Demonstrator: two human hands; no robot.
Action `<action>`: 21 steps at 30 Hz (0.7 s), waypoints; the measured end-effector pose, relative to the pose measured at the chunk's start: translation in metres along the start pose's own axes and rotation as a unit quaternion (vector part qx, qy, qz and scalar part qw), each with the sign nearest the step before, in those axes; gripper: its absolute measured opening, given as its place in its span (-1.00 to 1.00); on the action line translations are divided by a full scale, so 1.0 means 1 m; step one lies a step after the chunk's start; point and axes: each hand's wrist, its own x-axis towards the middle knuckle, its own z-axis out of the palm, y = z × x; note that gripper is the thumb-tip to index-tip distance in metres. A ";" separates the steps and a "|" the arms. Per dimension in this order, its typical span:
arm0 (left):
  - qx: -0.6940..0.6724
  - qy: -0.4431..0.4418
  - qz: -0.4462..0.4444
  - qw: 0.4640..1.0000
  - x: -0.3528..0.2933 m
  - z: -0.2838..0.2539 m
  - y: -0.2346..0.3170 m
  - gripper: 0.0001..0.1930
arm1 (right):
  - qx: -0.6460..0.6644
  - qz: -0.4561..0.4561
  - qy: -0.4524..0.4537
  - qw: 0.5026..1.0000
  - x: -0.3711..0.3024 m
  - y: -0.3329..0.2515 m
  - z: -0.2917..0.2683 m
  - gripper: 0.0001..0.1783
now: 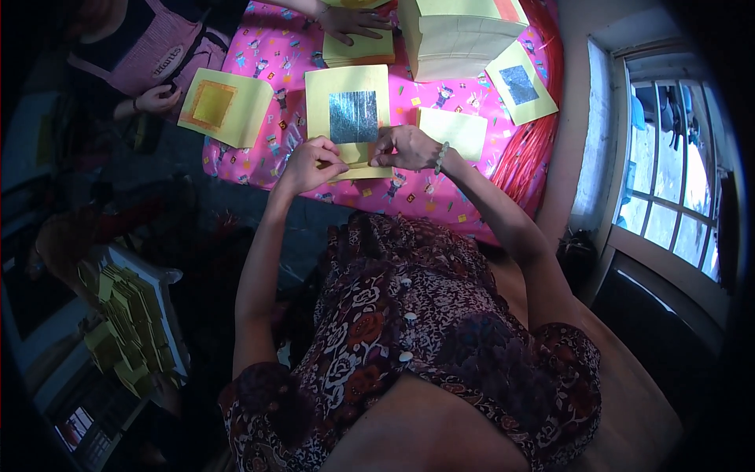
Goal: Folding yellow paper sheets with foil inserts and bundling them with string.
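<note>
A yellow sheet of joss paper with a silver foil square lies on the pink patterned tablecloth in front of me. Its near edge is bent up into a narrow fold. My left hand pinches that fold at the left, fingers closed. At the fold's right end, my right hand, with a beaded bracelet at the wrist, has its thumb and fingertips closed on the paper. Beside the right hand lies a blank yellow sheet or small stack. The paper under my fingertips is partly hidden.
A tall paper stack stands at the back, with a silver-foil sheet beside it. Red strands hang along the table's right edge. A co-worker's hand rests on another stack; a gold-foil sheet lies left. Folded yellow papers fill a container lower left.
</note>
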 end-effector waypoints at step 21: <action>0.107 0.038 0.089 0.990 -0.006 -0.018 0.013 -0.67 | 0.023 -0.009 0.029 0.999 -0.003 -0.004 -0.007 -0.78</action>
